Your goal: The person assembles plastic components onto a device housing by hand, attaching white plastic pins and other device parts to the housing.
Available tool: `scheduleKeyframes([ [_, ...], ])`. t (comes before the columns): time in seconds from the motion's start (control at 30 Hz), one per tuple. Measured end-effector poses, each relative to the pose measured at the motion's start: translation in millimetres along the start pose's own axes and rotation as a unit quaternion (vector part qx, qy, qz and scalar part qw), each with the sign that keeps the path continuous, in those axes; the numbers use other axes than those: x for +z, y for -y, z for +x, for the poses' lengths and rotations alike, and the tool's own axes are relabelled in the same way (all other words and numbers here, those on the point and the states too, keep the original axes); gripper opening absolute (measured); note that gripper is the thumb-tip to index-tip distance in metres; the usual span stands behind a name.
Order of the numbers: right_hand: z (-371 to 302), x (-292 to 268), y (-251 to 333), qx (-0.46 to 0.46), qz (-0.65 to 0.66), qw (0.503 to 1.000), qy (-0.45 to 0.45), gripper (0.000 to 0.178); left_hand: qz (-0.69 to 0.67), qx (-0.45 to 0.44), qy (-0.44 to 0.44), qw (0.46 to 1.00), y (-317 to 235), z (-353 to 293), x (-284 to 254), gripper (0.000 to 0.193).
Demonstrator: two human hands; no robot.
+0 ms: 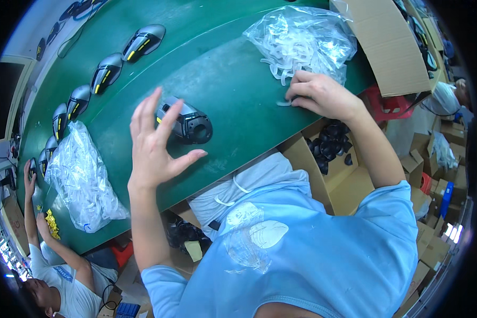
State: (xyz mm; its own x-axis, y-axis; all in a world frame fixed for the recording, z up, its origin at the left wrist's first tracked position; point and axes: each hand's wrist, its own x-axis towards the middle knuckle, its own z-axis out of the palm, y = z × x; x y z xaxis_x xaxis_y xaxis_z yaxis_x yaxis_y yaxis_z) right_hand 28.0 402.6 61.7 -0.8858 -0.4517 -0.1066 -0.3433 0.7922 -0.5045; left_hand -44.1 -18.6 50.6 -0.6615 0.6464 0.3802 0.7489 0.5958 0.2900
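My left hand point(155, 148) hovers with fingers spread and thumb out, beside a grey-and-black rounded housing point(193, 126) that has a yellow strip and a round hole at its near end. The fingers partly cover the housing's left side; nothing shows in their grasp. To the right, my right hand point(323, 94) is pinched down at the table on a small curved translucent plastic piece point(284, 104), one end of which sticks out past the fingertips. Just beyond that hand lies an opened clear bag point(302, 45) full of similar translucent pieces.
A row of similar housings point(107, 73) curves along the green table's point(222, 69) far left. Another clear bag point(85, 180) lies at left. A co-worker's hands point(45, 225) are near yellow parts point(52, 222). Cartons point(350, 185) with black parts stand below the near edge; another carton point(387, 47) is at right.
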Motion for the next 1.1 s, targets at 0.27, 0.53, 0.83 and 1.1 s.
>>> scheduleKeyframes([
  [0.27,23,43,59,0.017,0.215,0.963,-0.163,0.009,0.089,-0.11,-0.036,0.989,-35,-14,36,0.085],
  [0.53,47,83,129,-0.112,0.335,0.909,-0.222,0.012,-0.229,-0.063,-0.113,0.965,-72,-35,16,0.021],
  [0.83,54,109,142,-0.007,0.325,0.923,-0.204,0.019,-0.367,-0.198,-0.095,0.904,-85,-30,44,0.025],
  [1.1,66,111,128,-0.053,0.243,0.944,-0.218,0.045,-0.427,-0.294,-0.028,0.854,-82,-35,45,0.025],
])
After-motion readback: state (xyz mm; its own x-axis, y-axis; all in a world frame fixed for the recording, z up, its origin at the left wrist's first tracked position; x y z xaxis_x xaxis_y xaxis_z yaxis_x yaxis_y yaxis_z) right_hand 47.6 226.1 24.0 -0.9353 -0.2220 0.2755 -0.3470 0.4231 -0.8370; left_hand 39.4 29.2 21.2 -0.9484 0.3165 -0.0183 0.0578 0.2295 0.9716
